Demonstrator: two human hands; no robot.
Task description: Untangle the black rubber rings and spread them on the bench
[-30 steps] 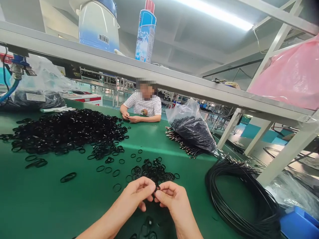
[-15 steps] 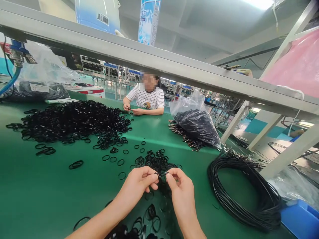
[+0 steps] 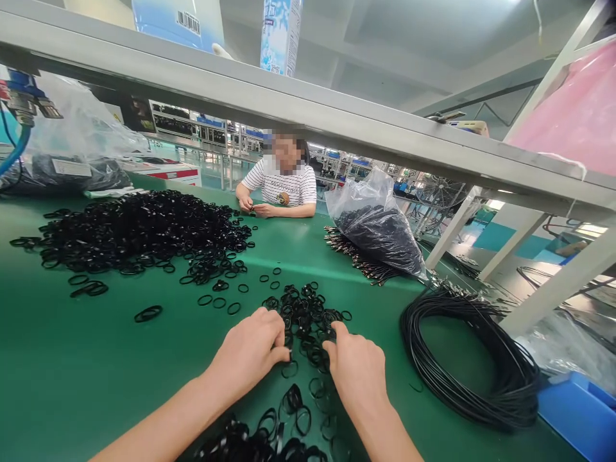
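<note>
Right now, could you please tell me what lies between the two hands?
In the head view, loose black rings lie between the left hand and the right hand.

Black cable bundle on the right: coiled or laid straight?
Coiled: the black cable bundle shows many strands running round in a loop on the green table, right of the right hand.

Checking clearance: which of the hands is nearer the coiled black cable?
Right. The right hand is left of the coiled black cable, not touching it; the left hand is farther left.
</note>
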